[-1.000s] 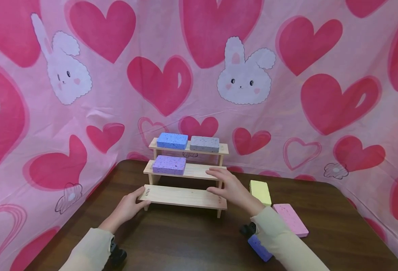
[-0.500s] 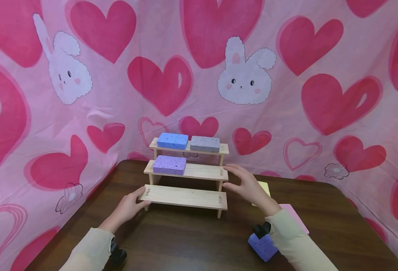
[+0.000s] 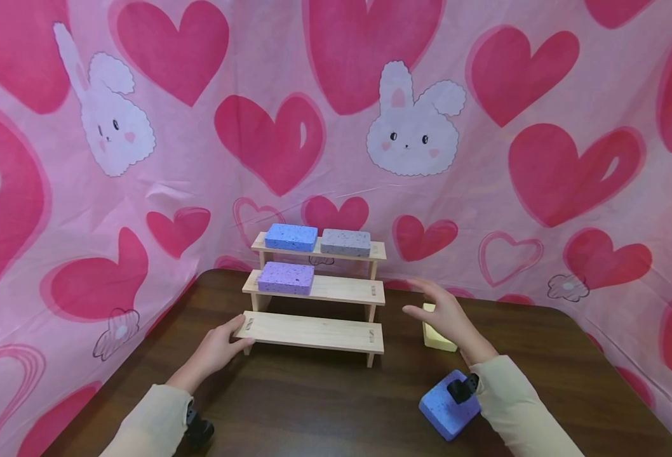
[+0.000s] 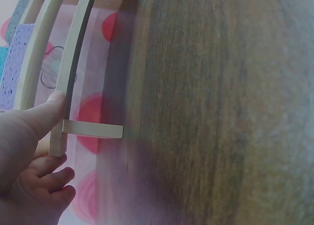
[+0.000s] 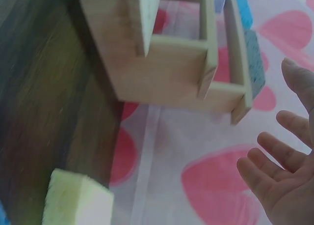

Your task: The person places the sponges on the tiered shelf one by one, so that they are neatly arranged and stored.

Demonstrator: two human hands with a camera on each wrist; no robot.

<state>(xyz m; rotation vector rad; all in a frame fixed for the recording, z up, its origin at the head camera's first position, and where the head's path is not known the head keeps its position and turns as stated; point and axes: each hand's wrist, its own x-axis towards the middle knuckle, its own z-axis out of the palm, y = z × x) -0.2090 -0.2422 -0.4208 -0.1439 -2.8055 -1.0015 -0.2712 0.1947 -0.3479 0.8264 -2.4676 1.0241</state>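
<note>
On the left of my head feed, my left hand pinches the left end of the lowest step of the rack, just as it did a second ago. Up the rack, the top step bears the light blue sponge with the gray sponge just to its right; the purple sponge lies flat on the left half of the middle step. The change is farther right: my right hand has drawn away from the middle step and now hangs off the rack, fingers spread and loosely bent, holding nothing. I judge that this leaves the left alone to steady the rack. On the tabletop beyond that right hand sits the yellow sponge, partly covered but untouched; nearer me lies the blue sponge, partly hidden by the wrist camera.
</note>
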